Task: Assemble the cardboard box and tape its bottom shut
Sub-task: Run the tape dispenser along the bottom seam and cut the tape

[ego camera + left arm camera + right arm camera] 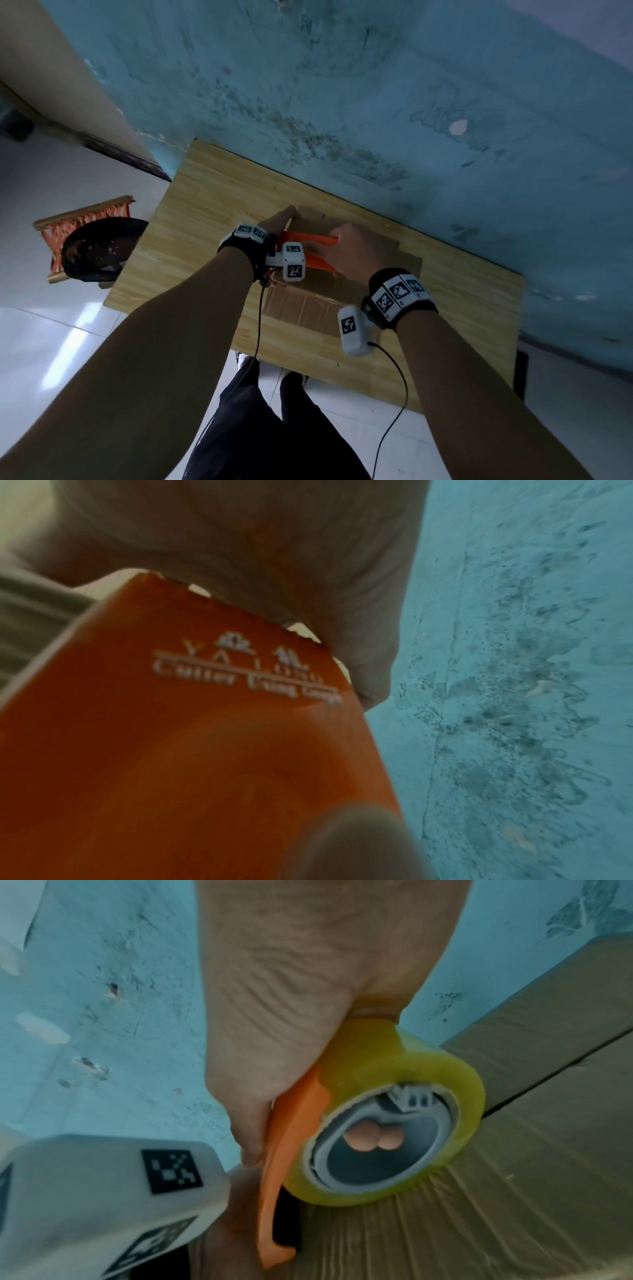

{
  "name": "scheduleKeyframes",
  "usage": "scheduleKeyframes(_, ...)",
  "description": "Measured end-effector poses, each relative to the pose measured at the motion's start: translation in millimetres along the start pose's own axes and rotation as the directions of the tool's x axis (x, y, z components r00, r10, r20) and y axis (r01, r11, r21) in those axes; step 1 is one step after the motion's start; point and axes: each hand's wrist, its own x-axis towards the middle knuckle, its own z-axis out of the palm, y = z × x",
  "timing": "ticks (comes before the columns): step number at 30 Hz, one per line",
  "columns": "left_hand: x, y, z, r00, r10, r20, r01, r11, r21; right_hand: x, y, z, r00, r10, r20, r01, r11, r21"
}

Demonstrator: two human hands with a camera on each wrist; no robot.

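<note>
A brown cardboard box (342,291), its flaps folded together, is seen lying on the light wooden counter (212,205) that is set against a stained blue wall (376,85); the seam between two flaps is shown in the right wrist view, with shiny tape already laid over the nearer cardboard. An orange plastic tape dispenser (308,240) is held upon the box top; a roll of clear yellowish packing tape (394,1110) is mounted on its grey hub and is pressed against the cardboard. The right hand (352,253) is clenched round the dispenser, its fingers curled over the orange body. The left hand (277,219) is placed at the far left edge of the box, just beside the dispenser; whether its fingers are curled on the flap cannot be told. White marker cubes are worn on both wrists, and a black cable is trailed from each. An orange woven stool (85,219) carrying a dark round pan (102,250) is seen on the white tiled floor (51,325), left of the counter.
</note>
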Motion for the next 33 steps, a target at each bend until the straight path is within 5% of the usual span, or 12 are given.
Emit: scheduleKeyframes(33,6.9,-11.9,19.5,0.998,0.016,-0.054,-0.021,0.995,-0.097,-23.6,62.9,-31.2,0.996,0.049,-0.078,-0.054,0.997,-0.061)
